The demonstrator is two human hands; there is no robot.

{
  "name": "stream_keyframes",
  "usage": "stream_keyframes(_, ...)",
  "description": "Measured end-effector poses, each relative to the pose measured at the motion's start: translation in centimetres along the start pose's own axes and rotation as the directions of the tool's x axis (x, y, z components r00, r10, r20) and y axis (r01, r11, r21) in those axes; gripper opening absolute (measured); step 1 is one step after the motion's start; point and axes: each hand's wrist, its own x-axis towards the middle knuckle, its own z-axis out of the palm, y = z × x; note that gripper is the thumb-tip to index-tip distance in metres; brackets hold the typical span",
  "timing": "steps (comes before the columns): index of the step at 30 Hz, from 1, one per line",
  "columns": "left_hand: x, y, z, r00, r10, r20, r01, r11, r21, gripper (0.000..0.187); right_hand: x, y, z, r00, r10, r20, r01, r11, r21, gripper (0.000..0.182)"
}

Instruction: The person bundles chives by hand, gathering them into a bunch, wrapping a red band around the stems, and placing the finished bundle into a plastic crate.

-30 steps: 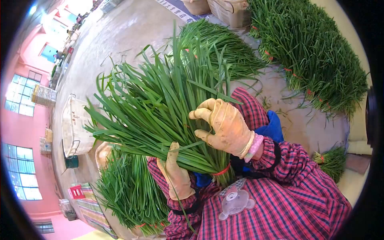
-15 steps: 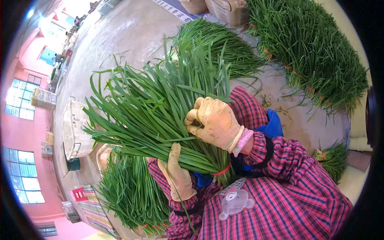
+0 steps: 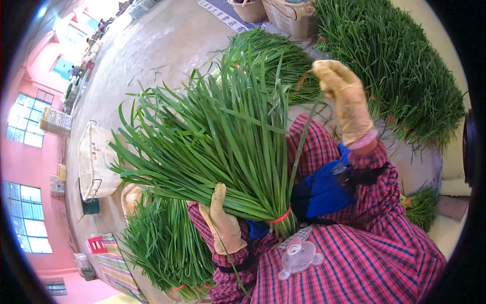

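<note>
A fanned-out bundle of long green leaves, tied near its base with a red band, rests against the lap. My left hand, in a pale glove, supports the bundle from its lower left side, thumb raised along the leaves; its other fingers are largely hidden. My right hand, also gloved, is raised to the right of the bundle. Its fingers are pinched on a thin leaf with a brownish tip, which runs down toward the tied base.
Banded green bundles lie at the upper right, top centre, lower left and right edge. A white crate stands at left. Baskets stand at the top.
My right hand has moved up and right, away from the middle of the bundle, with a leaf now stretched between its fingers and the bundle. My left hand has barely moved.
</note>
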Motion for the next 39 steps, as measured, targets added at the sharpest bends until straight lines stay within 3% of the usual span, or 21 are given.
stream_keyframes(5,-0.2,1.2,0.3,0.994,-0.105,-0.024,0.097,0.971,-0.218,0.031,2.4,5.5,-8.1,0.996,0.08,-0.043,-0.09,0.935,-0.342,0.025)
stream_keyframes(7,-0.3,1.2,0.4,0.999,-0.046,-0.005,0.045,0.989,-0.143,0.034,-0.1,6.6,-7.9,0.97,-0.233,0.074,0.23,0.769,-0.597,0.041)
stream_keyframes(9,-0.5,0.7,0.0,0.998,0.059,0.011,-0.059,0.998,0.014,0.035,-2.6,6.9,-5.1,0.991,-0.03,0.13,0.059,0.973,-0.223,0.053)
stream_keyframes(10,-0.6,0.6,-0.1,0.987,0.155,0.047,-0.16,0.972,0.174,0.035,-4.3,3.9,-2.5,0.938,0.215,0.273,-0.156,0.963,-0.221,0.064)
stream_keyframes(11,-0.9,0.9,0.3,0.987,0.154,0.055,-0.162,0.971,0.178,0.035,-5.9,4.5,-0.6,0.885,0.198,0.422,-0.169,0.98,-0.106,0.077)
stream_keyframes(13,-1.7,2.0,1.4,0.992,-0.075,0.098,0.095,0.97,-0.225,0.04,-8.6,2.7,4.0,0.834,0.23,0.502,-0.004,0.911,-0.412,0.103)
stream_keyframes(14,-1.6,0.4,0.6,0.986,-0.062,0.157,0.091,0.979,-0.182,0.041,-9.7,4.8,5.9,0.848,0.064,0.527,0.111,0.95,-0.293,0.112)
stream_keyframes(17,-2.5,1.3,0.8,0.987,0.037,0.155,-0.009,0.985,-0.173,0.042,-9.6,4.8,7.9,0.889,0.192,0.416,0.001,0.907,-0.421,0.108)
stream_keyframes(19,-2.4,1.4,0.3,0.989,0.015,0.15,0.012,0.984,-0.18,0.039,-8.5,7.4,7.8,0.931,0.121,0.344,-0.023,0.961,-0.276,0.091)
stream_keyframes(20,-2.2,1.5,-0.1,0.988,-0.008,0.153,0.037,0.982,-0.186,0.036,-8.4,7.2,6.9,0.897,0.298,0.328,-0.238,0.948,-0.211,0.079)
stream_keyframes(21,-2.1,1.6,-0.2,0.987,-0.03,0.161,0.061,0.979,-0.194,0.033,-8.3,7.2,7.0,0.918,0.211,0.336,-0.229,0.973,0.013,0.069)
stream_keyframes(23,-1.8,1.1,-0.5,0.987,-0.062,0.149,0.098,0.963,-0.25,0.03,-8.2,6.2,6.2,0.816,0.479,0.322,-0.464,0.876,-0.127,0.062)
stream_keyframes(24,-1.5,0.4,-1.2,0.985,-0.097,0.141,0.132,0.953,-0.273,0.031,-8.2,6.6,6.1,0.816,0.482,0.321,-0.466,0.875,-0.13,0.062)
stream_keyframes(25,-1.4,-0.2,-1.7,0.983,-0.129,0.133,0.164,0.942,-0.294,0.031,-8.2,7.3,6.0,0.852,0.419,0.315,-0.397,0.908,-0.133,0.061)
stream_keyframes(26,-1.5,-0.6,-1.9,0.978,0.118,0.172,-0.131,0.989,0.066,0.031,-8.2,7.8,6.0,0.883,0.353,0.309,-0.326,0.936,-0.136,0.06)
stream_keyframes(29,-1.0,-0.1,-1.7,0.972,0.11,0.209,-0.144,0.978,0.153,0.031,-8.7,7.6,6.4,0.902,0.252,0.351,-0.212,0.966,-0.15,0.058)
stream_keyframes(30,-0.6,-0.1,-1.9,0.971,0.109,0.212,-0.143,0.978,0.154,0.031,-9.8,7.1,7.3,0.939,0.15,0.311,-0.133,0.988,-0.076,0.061)
stream_keyframes(33,0.8,-0.3,-2.2,0.943,-0.053,0.327,0.048,0.999,0.024,0.035,-12.0,4.6,8.7,0.899,-0.092,0.428,0.222,0.939,-0.264,0.062)
stream_keyframes(35,1.5,-0.2,-1.8,0.923,-0.192,0.333,0.247,0.96,-0.131,0.039,-12.9,3.2,9.6,0.869,-0.151,0.471,0.26,0.949,-0.176,0.067)
stream_keyframes(36,1.7,-0.2,-1.3,0.917,-0.285,0.28,0.335,0.931,-0.147,0.027,-13.1,2.1,9.7,0.839,-0.141,0.525,0.348,0.882,-0.319,0.071)
stream_keyframes(39,0.5,0.8,-0.1,0.971,-0.175,0.161,0.206,0.957,-0.203,0.027,-12.6,2.8,9.5,0.878,-0.106,0.467,0.262,0.922,-0.285,0.073)
